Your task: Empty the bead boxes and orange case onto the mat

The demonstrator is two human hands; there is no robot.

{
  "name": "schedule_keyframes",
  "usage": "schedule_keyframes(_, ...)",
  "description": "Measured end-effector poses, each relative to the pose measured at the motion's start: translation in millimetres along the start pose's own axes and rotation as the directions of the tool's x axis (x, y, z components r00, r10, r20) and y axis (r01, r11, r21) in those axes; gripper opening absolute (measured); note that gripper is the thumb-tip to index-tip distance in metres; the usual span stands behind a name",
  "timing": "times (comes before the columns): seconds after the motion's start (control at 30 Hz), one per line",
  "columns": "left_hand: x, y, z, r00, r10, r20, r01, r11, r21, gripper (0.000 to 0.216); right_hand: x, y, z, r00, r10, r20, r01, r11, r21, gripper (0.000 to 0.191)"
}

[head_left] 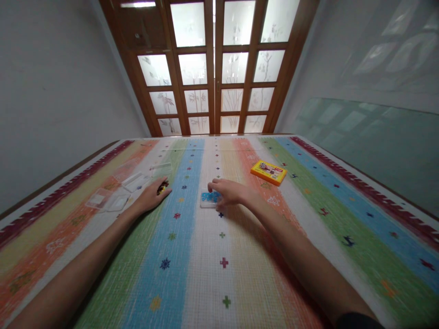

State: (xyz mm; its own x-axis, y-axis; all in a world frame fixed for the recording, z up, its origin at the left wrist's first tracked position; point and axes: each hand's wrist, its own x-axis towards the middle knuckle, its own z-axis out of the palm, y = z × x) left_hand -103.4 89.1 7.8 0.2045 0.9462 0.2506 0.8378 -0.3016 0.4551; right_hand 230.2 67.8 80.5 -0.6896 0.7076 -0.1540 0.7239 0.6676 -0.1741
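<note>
My right hand rests on the striped cloth, its fingers curled around a small clear box with blue pieces inside. My left hand lies palm down further left, fingertips on a small dark and yellow object that is mostly hidden under the fingers. Both forearms stretch forward from the near edge.
Several clear plastic trays and lids lie left of my left hand. A flat yellow box sits to the far right of my right hand. Wooden doors with frosted glass panes stand beyond the far edge.
</note>
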Motion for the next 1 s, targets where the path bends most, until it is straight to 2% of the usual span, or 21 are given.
schedule_keyframes(0.13,12,2,5,0.999,0.032,-0.032,-0.035,0.994,-0.101,0.047,-1,0,-1,1.000,0.001,0.000,-0.001,1.000,0.006,0.056)
schedule_keyframes(0.3,18,0,3,0.993,-0.030,-0.115,0.009,0.984,-0.178,0.034,-1,-1,-2,1.000,0.004,0.006,-0.004,1.000,-0.001,0.056)
schedule_keyframes(0.57,20,-5,1,0.964,-0.208,-0.167,0.113,0.886,-0.450,0.040,0,0,-2,1.000,-0.004,-0.006,0.004,1.000,0.003,0.055)
schedule_keyframes(0.73,18,-5,-6,0.941,-0.275,-0.195,0.118,0.811,-0.572,0.042,0,-1,-2,1.000,-0.002,0.000,0.002,1.000,0.000,0.055)
schedule_keyframes(0.83,13,-2,-8,0.963,-0.223,-0.153,0.115,0.850,-0.515,0.046,-1,-1,-2,1.000,0.001,0.003,-0.001,1.000,0.007,0.055)
schedule_keyframes(0.93,9,4,-4,0.997,-0.060,-0.057,0.041,0.958,-0.282,0.058,-1,-1,-2,1.000,0.003,0.003,-0.003,1.000,0.019,0.055)
schedule_keyframes(1.0,10,7,0,0.999,0.036,-0.027,-0.040,0.986,-0.161,0.059,-1,-1,-2,1.000,0.000,0.002,0.000,1.000,0.017,0.055)
